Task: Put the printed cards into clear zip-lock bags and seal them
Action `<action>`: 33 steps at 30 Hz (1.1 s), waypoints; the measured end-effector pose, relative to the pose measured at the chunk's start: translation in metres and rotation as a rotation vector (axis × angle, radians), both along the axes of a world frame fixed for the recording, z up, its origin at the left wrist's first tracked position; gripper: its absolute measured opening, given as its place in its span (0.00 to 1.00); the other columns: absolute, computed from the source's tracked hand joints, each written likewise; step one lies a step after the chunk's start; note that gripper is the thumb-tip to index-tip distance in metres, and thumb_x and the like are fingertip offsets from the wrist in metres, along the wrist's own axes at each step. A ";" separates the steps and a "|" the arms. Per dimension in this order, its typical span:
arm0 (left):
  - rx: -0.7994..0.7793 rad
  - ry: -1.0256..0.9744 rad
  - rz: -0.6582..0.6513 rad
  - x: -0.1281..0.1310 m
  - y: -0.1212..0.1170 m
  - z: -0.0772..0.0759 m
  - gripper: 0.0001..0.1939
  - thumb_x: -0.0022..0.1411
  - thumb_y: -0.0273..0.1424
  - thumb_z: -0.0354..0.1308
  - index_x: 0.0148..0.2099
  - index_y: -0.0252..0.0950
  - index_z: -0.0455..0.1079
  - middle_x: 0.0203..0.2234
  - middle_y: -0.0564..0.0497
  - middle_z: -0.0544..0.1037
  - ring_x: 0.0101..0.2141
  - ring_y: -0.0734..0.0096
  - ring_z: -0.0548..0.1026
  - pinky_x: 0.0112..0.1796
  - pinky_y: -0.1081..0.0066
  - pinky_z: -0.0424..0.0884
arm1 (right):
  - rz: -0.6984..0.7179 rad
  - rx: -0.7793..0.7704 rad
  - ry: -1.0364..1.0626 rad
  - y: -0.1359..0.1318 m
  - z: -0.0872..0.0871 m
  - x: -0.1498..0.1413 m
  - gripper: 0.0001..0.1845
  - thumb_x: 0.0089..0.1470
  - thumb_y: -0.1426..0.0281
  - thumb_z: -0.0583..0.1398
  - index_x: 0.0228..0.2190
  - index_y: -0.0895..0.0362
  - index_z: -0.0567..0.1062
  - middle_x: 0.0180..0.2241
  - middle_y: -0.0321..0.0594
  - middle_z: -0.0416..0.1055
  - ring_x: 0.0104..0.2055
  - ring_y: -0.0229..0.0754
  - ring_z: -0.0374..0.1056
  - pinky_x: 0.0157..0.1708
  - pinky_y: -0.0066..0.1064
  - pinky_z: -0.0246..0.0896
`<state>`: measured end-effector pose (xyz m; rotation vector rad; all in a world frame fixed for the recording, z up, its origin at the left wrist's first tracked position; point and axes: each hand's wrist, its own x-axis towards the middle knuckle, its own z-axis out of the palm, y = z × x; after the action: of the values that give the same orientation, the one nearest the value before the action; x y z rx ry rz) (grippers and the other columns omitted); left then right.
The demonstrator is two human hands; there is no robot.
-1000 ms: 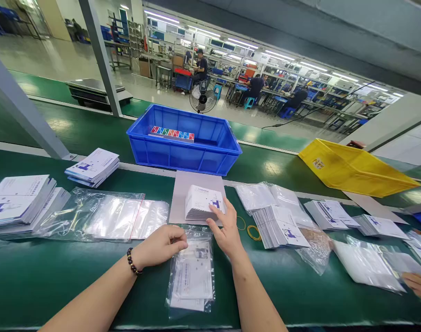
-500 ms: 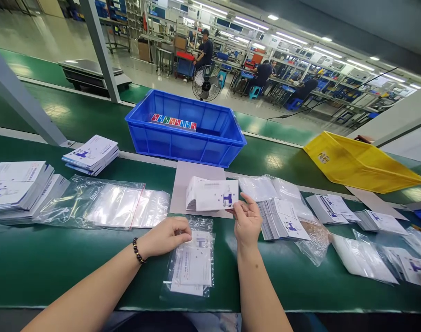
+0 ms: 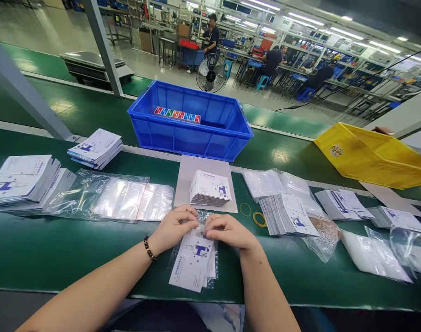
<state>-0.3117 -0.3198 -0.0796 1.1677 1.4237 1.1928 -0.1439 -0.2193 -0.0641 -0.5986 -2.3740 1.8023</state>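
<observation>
A clear plastic bag [image 3: 214, 272] lies on the green bench in front of me, with papers inside it. Over it rests a white booklet [image 3: 190, 263] with a purple printed picture, slanted and jutting past the bag's left side. My left hand [image 3: 178, 227] pinches the bag near its upper end. Close beside it, the fingers of my right hand [image 3: 227, 232] are closed at the booklet's top edge; their exact hold is partly hidden. Just beyond my hands stands a stack of similar booklets [image 3: 210, 188] on a grey sheet [image 3: 184, 184].
A blue bin [image 3: 190, 138] with coloured boxes stands behind the stack. Booklet piles [image 3: 20, 180] and clear bags [image 3: 127, 200] lie left. To the right are rubber bands [image 3: 259, 219], another booklet stack [image 3: 286, 214], more bags and a yellow bin [image 3: 372, 157]. People sit farther back.
My right hand has brought a booklet from the stack down onto the bag, beside my left hand. Rubber bands right of the stack now show. The view has shifted slightly.
</observation>
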 end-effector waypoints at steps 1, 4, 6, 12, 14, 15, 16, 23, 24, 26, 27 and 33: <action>-0.054 -0.057 -0.011 -0.001 0.000 0.000 0.08 0.50 0.33 0.57 0.33 0.34 0.70 0.35 0.47 0.71 0.32 0.68 0.71 0.30 0.70 0.68 | -0.025 -0.022 -0.008 -0.001 -0.001 -0.001 0.05 0.45 0.70 0.59 0.24 0.57 0.75 0.26 0.37 0.67 0.30 0.36 0.63 0.32 0.29 0.59; -0.207 -0.178 -0.067 -0.004 0.001 0.000 0.16 0.47 0.35 0.59 0.39 0.34 0.66 0.30 0.49 0.72 0.27 0.71 0.71 0.26 0.72 0.68 | -0.168 -0.087 0.013 -0.002 -0.004 -0.001 0.07 0.44 0.71 0.59 0.30 0.57 0.74 0.25 0.35 0.65 0.26 0.34 0.60 0.29 0.27 0.57; -0.230 -0.139 -0.072 -0.006 0.002 0.000 0.11 0.49 0.35 0.57 0.31 0.32 0.67 0.22 0.52 0.71 0.22 0.74 0.69 0.23 0.75 0.66 | -0.234 -0.133 0.030 -0.003 -0.005 -0.002 0.13 0.43 0.72 0.60 0.35 0.56 0.71 0.23 0.32 0.62 0.24 0.33 0.58 0.27 0.26 0.56; -0.144 0.007 -0.013 -0.004 0.003 0.001 0.09 0.51 0.33 0.54 0.24 0.33 0.65 0.19 0.54 0.70 0.22 0.76 0.67 0.23 0.76 0.64 | -0.305 -0.070 -0.018 -0.006 -0.007 -0.008 0.04 0.43 0.70 0.59 0.23 0.59 0.70 0.21 0.33 0.62 0.23 0.33 0.57 0.24 0.26 0.53; -0.119 0.042 -0.005 -0.004 0.003 0.002 0.08 0.51 0.32 0.53 0.24 0.33 0.65 0.20 0.54 0.70 0.23 0.75 0.67 0.24 0.76 0.64 | -0.316 0.034 -0.004 -0.007 -0.007 -0.011 0.06 0.44 0.71 0.57 0.20 0.59 0.68 0.21 0.34 0.63 0.24 0.34 0.57 0.25 0.26 0.53; -0.115 0.047 -0.005 -0.004 0.003 0.002 0.08 0.51 0.32 0.53 0.24 0.33 0.65 0.20 0.54 0.70 0.23 0.75 0.67 0.24 0.76 0.64 | -0.319 0.087 0.002 -0.008 -0.007 -0.012 0.06 0.45 0.71 0.56 0.19 0.59 0.68 0.21 0.34 0.62 0.25 0.34 0.58 0.25 0.26 0.53; -0.115 0.041 -0.008 -0.003 0.003 0.002 0.08 0.51 0.32 0.53 0.24 0.32 0.66 0.20 0.53 0.70 0.23 0.75 0.68 0.24 0.76 0.64 | -0.322 0.134 0.007 -0.009 -0.007 -0.013 0.07 0.45 0.72 0.56 0.19 0.59 0.68 0.21 0.34 0.62 0.25 0.34 0.58 0.26 0.26 0.53; -0.097 0.096 -0.043 0.002 0.004 -0.003 0.08 0.51 0.30 0.52 0.25 0.32 0.68 0.22 0.51 0.73 0.26 0.72 0.69 0.26 0.75 0.64 | -0.235 0.314 0.068 -0.018 -0.009 -0.022 0.08 0.48 0.72 0.55 0.19 0.58 0.67 0.21 0.35 0.64 0.25 0.35 0.60 0.25 0.26 0.54; -0.087 0.129 -0.048 0.003 0.004 -0.002 0.08 0.52 0.30 0.52 0.25 0.32 0.68 0.23 0.51 0.73 0.26 0.72 0.69 0.27 0.75 0.64 | -0.227 0.339 0.082 -0.019 -0.009 -0.022 0.09 0.48 0.72 0.55 0.19 0.58 0.67 0.21 0.35 0.64 0.25 0.35 0.60 0.25 0.26 0.55; -0.046 0.228 -0.063 0.003 0.003 0.003 0.07 0.52 0.30 0.52 0.27 0.33 0.69 0.25 0.50 0.73 0.29 0.71 0.70 0.30 0.73 0.65 | -0.218 0.411 0.109 -0.019 -0.009 -0.021 0.09 0.49 0.72 0.54 0.19 0.58 0.68 0.21 0.36 0.64 0.25 0.36 0.61 0.26 0.27 0.56; -0.015 0.302 -0.060 0.002 0.001 0.007 0.07 0.53 0.31 0.52 0.29 0.34 0.69 0.27 0.50 0.74 0.31 0.70 0.70 0.33 0.73 0.65 | -0.226 0.463 0.129 -0.018 -0.008 -0.020 0.08 0.49 0.72 0.55 0.20 0.58 0.68 0.22 0.37 0.65 0.27 0.37 0.61 0.27 0.28 0.56; -0.191 0.837 0.130 -0.042 -0.013 0.027 0.14 0.59 0.33 0.40 0.28 0.35 0.63 0.24 0.48 0.71 0.27 0.66 0.68 0.28 0.70 0.60 | -0.513 0.689 0.273 -0.013 -0.009 -0.013 0.04 0.48 0.71 0.56 0.24 0.57 0.70 0.22 0.37 0.64 0.26 0.38 0.60 0.27 0.29 0.56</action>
<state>-0.3534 -0.3333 -0.0528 1.5351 2.1982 0.6235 -0.1569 -0.2324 -0.0731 -0.7096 -2.1736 0.7386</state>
